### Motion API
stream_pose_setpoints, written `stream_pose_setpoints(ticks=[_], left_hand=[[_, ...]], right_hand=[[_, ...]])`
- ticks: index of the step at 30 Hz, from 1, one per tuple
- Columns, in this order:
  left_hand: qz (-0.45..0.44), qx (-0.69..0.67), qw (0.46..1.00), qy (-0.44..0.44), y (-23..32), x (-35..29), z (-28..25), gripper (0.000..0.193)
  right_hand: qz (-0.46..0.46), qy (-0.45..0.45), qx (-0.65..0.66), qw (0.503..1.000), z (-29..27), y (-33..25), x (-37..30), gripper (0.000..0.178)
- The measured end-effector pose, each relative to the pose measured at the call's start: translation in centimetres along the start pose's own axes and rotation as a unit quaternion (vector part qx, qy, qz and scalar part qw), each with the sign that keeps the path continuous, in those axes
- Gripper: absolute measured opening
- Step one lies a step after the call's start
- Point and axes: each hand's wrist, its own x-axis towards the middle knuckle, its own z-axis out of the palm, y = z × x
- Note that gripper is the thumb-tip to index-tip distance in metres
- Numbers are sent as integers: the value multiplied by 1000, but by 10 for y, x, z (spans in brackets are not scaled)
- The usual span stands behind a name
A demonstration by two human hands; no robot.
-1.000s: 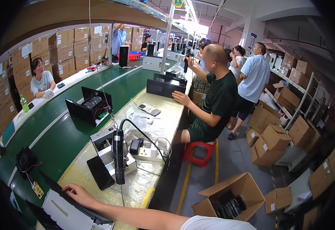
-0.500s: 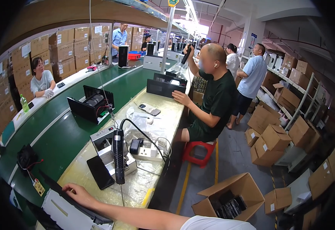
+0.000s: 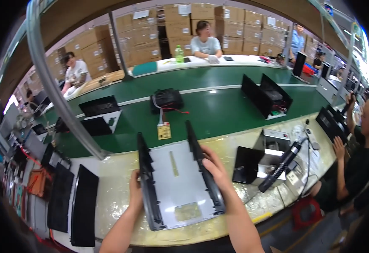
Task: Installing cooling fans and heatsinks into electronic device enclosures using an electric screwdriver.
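Housing (image 3: 182, 179) with a pale grey floor and two black side walls is held between both hands, over the plastic-covered bench (image 3: 114, 181); from where I stand, I can't tell whether it rests there. The person's left hand (image 3: 136, 189) grips the left wall from outside, its fingers partly hidden behind it. The right hand (image 3: 215, 168) is closed around the right wall, thumb toward the top edge. Right of them, a dark powered screwdriver (image 3: 280, 167) slants in front of a metal box (image 3: 273, 147), with a flat black slab (image 3: 247, 164) just beside the box. Beyond the bench, on the green belt (image 3: 218, 109), lies a black bundle (image 3: 167, 100) wired to a small yellowish circuit board (image 3: 164, 131). Two black panels (image 3: 84, 205) stand off to the left.
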Motion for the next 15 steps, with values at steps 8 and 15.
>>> stream_pose_setpoints(ticks=[8, 15], left_hand=[[305, 210, 922, 112, 54, 155, -19, 16], [480, 483, 711, -177, 96, 319, 95, 57]], right_hand=[[49, 15, 10, 999, 7, 4, -6, 65], [64, 46, -28, 997, 29, -8, -33, 59]])
